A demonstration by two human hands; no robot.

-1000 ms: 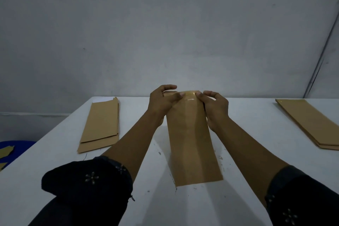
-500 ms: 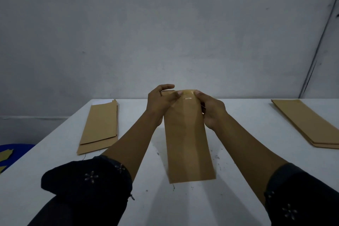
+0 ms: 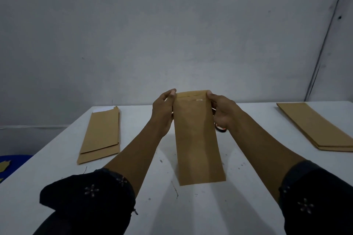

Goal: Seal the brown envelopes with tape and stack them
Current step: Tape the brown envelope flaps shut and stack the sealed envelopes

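A long brown envelope [image 3: 196,139] hangs above the middle of the white table [image 3: 191,212], its far end raised. My left hand [image 3: 163,110] grips the left side of that far end and my right hand [image 3: 222,109] grips the right side. A shiny strip of tape [image 3: 199,99] runs across the folded flap between my thumbs. A dark roll of tape [image 3: 220,129] peeks out on the table under my right hand, mostly hidden.
A small stack of brown envelopes [image 3: 101,135] lies at the left of the table. A second stack of envelopes [image 3: 317,126] lies at the right edge. Something blue [image 3: 13,160] sits on the floor left of the table. A grey wall stands behind.
The envelope has been lifted off the table and drawn slightly nearer. My fingers slid from the top middle of the flap out to its two side edges.
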